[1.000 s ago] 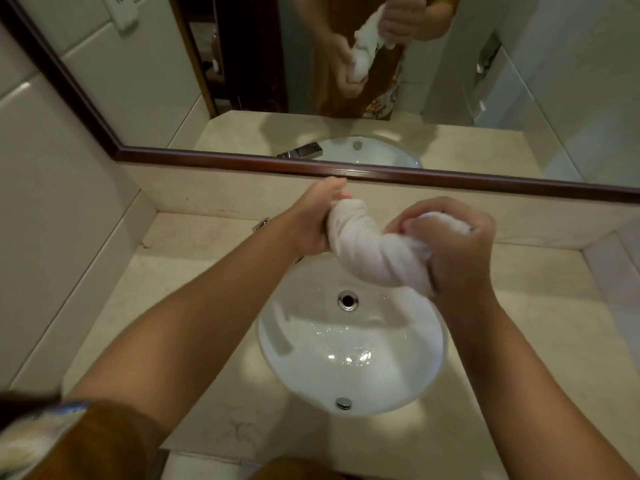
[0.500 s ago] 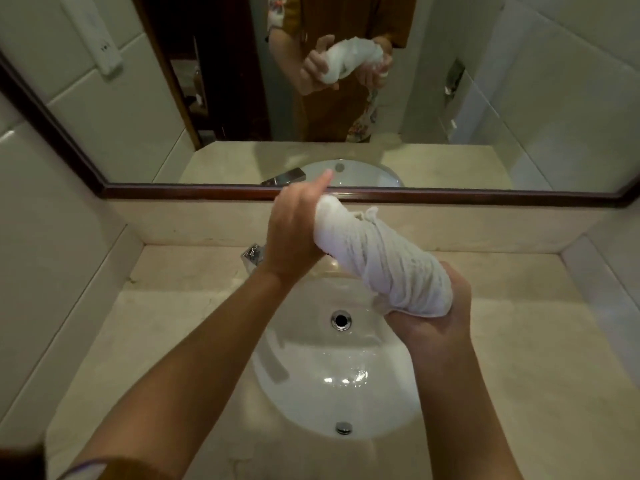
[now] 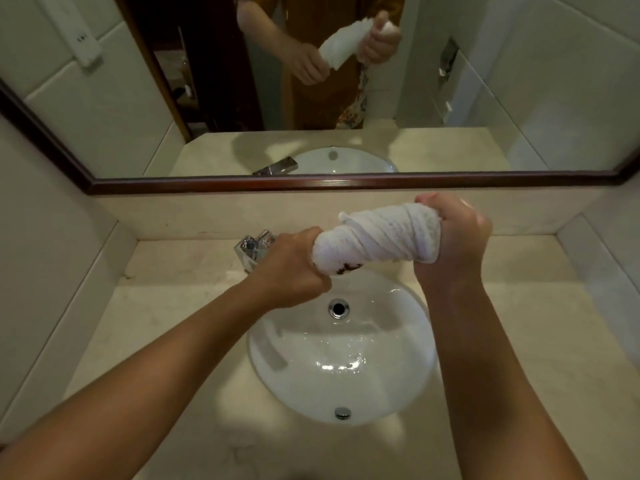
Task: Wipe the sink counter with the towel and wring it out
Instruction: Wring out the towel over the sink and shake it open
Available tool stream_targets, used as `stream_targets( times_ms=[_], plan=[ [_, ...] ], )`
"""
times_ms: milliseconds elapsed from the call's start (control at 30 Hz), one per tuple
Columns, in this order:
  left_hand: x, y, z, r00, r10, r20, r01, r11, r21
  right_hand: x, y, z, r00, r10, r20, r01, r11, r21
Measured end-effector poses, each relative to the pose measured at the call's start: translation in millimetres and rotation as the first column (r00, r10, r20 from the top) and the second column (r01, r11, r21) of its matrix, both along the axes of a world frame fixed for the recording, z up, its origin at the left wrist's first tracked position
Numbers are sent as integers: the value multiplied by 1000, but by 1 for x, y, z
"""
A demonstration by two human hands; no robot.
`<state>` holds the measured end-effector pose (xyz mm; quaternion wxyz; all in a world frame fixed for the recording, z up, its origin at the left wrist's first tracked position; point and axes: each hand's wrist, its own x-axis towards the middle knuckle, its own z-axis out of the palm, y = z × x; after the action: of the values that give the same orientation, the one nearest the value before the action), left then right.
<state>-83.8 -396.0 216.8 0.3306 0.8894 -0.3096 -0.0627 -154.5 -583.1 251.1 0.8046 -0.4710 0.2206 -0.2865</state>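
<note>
The marble counter (image 3: 519,341) surrounds the white basin (image 3: 343,375), above whose far rim the twisted white towel (image 3: 377,237) is held so drips fall inside. Left hand (image 3: 294,268) and right hand (image 3: 453,233) each clench an end, fingers wrapped tight for wringing.

Pale tiled walls (image 3: 52,216), wood-framed mirror (image 3: 346,183), dim light

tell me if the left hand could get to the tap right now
Probably not at once: the left hand is shut on the towel that both hands twist over the sink. The tap sits just behind it, nothing between.
</note>
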Motion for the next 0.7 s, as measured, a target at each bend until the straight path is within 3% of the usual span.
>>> stream_targets(
  times_ms=[67, 200, 300, 367, 433, 500, 567, 633, 667, 700],
  plan=[
    [-9, -3, -1, 979, 36, -199, -42, 999, -23, 8, 1, 9, 999, -30, 13, 32, 984, -174],
    [-22, -4, -8, 829, -78, -554, -67, 969, -236, 28, 2, 26, 983, 143, -111, -169, 944, -284],
    [-27, -6, -20, 656, -235, -718, -163, 884, -438, 46, 2, 22, 964, 245, -107, -264, 937, -228],
    [-30, -7, -22, 556, -337, -760, -213, 826, -522, 54, 4, 12, 977, 183, -110, -211, 902, -376],
    [-30, -7, -22, 479, -418, -772, -247, 780, -575, 63, 1, -7, 989, 148, 25, -94, 735, -671],
    [-27, -5, -26, 412, -468, -782, -275, 755, -596, 73, -3, -23, 973, 227, 44, -106, 608, -786],
    [-24, -5, -31, 333, -522, -785, -307, 727, -614, 78, 0, -31, 981, 179, 79, -29, 533, -846],
    [-24, -5, -36, 260, -580, -772, -356, 686, -635, 80, 4, -30, 969, 208, 131, -17, 588, -809],
    [-25, -4, -37, 249, -588, -769, -373, 675, -637, 80, 7, -31, 973, 194, 127, -36, 668, -743],
    [-24, -3, -39, 260, -574, -776, -384, 676, -629, 79, 14, -27, 973, 211, 89, -132, 835, -534]
  ],
)
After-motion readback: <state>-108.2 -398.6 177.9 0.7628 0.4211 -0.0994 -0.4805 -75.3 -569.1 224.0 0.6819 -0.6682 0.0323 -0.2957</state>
